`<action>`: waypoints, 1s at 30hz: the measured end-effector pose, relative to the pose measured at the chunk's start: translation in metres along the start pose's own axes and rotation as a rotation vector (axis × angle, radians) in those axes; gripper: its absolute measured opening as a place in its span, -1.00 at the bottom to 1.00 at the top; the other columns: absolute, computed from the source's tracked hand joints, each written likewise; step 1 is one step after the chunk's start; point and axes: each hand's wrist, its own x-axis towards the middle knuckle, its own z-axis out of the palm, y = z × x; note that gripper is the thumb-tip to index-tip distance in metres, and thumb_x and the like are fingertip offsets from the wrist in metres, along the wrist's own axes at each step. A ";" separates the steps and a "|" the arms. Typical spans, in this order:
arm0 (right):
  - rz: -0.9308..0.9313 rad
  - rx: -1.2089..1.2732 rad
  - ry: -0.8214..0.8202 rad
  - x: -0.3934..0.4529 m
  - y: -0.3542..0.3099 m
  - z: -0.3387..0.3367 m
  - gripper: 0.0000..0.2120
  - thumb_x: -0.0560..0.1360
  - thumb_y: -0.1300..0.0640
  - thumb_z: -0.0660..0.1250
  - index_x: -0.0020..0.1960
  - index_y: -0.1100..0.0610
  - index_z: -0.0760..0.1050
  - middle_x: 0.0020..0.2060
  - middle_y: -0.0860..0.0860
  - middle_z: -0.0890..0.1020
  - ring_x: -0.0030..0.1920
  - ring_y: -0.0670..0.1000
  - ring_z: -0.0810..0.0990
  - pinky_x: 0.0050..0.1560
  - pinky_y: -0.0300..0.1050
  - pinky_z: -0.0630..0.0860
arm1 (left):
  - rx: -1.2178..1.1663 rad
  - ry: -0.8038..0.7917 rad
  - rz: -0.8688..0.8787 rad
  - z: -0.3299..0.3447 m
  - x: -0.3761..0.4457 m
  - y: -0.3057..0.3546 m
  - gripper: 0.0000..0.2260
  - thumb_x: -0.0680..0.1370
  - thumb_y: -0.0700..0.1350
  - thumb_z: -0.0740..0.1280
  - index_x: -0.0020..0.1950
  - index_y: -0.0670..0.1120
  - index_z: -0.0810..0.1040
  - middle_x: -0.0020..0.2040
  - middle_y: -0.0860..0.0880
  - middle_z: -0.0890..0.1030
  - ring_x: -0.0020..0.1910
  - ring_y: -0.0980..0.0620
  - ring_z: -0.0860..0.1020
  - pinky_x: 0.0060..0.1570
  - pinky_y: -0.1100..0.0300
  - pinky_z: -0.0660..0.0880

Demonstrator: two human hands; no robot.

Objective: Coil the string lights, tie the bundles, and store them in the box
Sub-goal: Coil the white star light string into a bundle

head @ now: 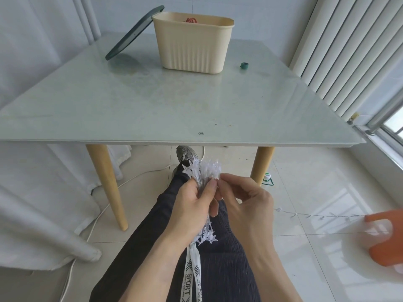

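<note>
My left hand (192, 205) grips a coiled bundle of white star-shaped string lights (205, 170) over my lap, stars sticking out above and below the fist. My right hand (244, 197) pinches the wire beside the bundle's top with thumb and forefinger. A loose length of the string (314, 215) trails off right across the floor. The cream box (192, 43) stands open at the far side of the table, with something red (191, 20) inside. Its dark green lid (134, 33) leans against the box's left side.
A small green roll (244, 65) lies on the glass table (152, 101) right of the box. An orange plastic stool (386, 238) stands on the floor at right. A white cable (98, 216) runs along the floor at left, beside curtains. A radiator is at right.
</note>
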 end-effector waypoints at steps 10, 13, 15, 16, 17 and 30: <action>-0.017 0.205 -0.256 -0.006 -0.004 0.001 -0.61 0.60 -0.05 0.23 -0.17 0.22 0.62 -0.28 -0.16 0.65 0.15 -0.10 0.52 0.06 -0.39 0.43 | -0.033 0.078 -0.042 0.001 0.000 0.005 -0.68 0.62 0.01 0.32 -0.23 -0.17 0.55 -0.47 -0.07 0.47 -0.43 -0.04 0.39 -0.37 0.09 0.31; -0.005 0.254 -0.304 -0.008 -0.003 0.004 -0.69 0.64 -0.06 0.21 -0.08 0.13 0.58 -0.27 -0.29 0.62 0.24 0.01 0.49 0.23 -0.11 0.47 | -0.024 0.095 -0.024 0.000 -0.001 0.005 -0.67 0.63 0.01 0.31 -0.24 -0.17 0.52 -0.49 -0.03 0.44 -0.46 0.02 0.37 -0.44 0.22 0.29; 0.005 0.289 -0.326 -0.010 -0.001 0.005 -0.73 0.62 -0.03 0.24 -0.05 0.06 0.67 -0.24 -0.23 0.64 0.26 0.05 0.50 0.24 -0.06 0.48 | -0.035 0.093 -0.021 0.000 -0.002 0.006 -0.67 0.64 0.00 0.30 -0.23 -0.18 0.52 -0.49 -0.01 0.41 -0.45 0.03 0.35 -0.43 0.21 0.29; 0.017 0.306 -0.334 -0.010 -0.001 0.004 -0.78 0.58 0.00 0.27 0.00 0.00 0.69 -0.23 -0.17 0.66 0.23 0.05 0.53 0.19 -0.12 0.50 | -0.048 0.090 -0.020 0.000 -0.002 0.006 -0.67 0.64 0.00 0.29 -0.19 -0.23 0.53 -0.48 0.00 0.40 -0.44 0.03 0.34 -0.40 0.19 0.30; 0.031 0.319 -0.345 -0.009 -0.001 0.004 -0.82 0.56 0.03 0.31 0.08 -0.02 0.65 -0.21 -0.08 0.68 0.17 0.05 0.58 0.13 -0.16 0.53 | -0.068 0.092 -0.022 0.000 -0.001 0.006 -0.68 0.64 -0.01 0.28 -0.14 -0.26 0.53 -0.46 -0.01 0.39 -0.42 0.03 0.35 -0.36 0.16 0.32; -0.143 -0.421 -0.336 0.022 0.043 -0.033 -0.77 0.44 0.10 0.50 -0.04 -0.21 0.58 0.03 -0.29 0.59 0.14 -0.23 0.55 0.19 -0.21 0.42 | -0.439 0.093 0.103 -0.013 0.009 0.006 -0.78 0.69 -0.15 0.12 -0.08 -0.23 0.42 -0.34 -0.12 0.56 -0.24 -0.22 0.63 0.11 -0.13 0.58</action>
